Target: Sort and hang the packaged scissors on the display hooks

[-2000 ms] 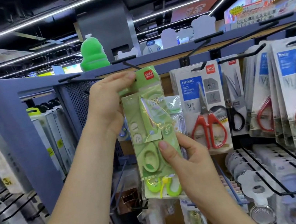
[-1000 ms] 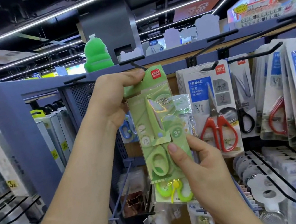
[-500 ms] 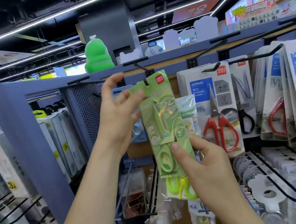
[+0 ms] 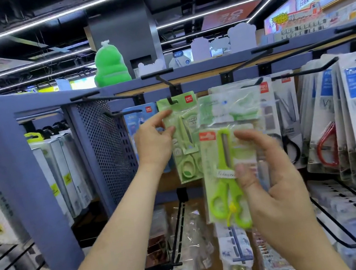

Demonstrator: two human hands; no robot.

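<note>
Pale green scissors pack hanging on a black hook at rack centre. Left hand loosely spread, fingertips touching its left edge. Right hand, nearer, pinching a bright green scissors pack between thumb and curled fingers, just right.

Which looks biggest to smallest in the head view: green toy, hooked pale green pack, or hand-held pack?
1. hand-held pack, though it is nearest the camera
2. pale green pack
3. green toy, which is farthest back
</note>
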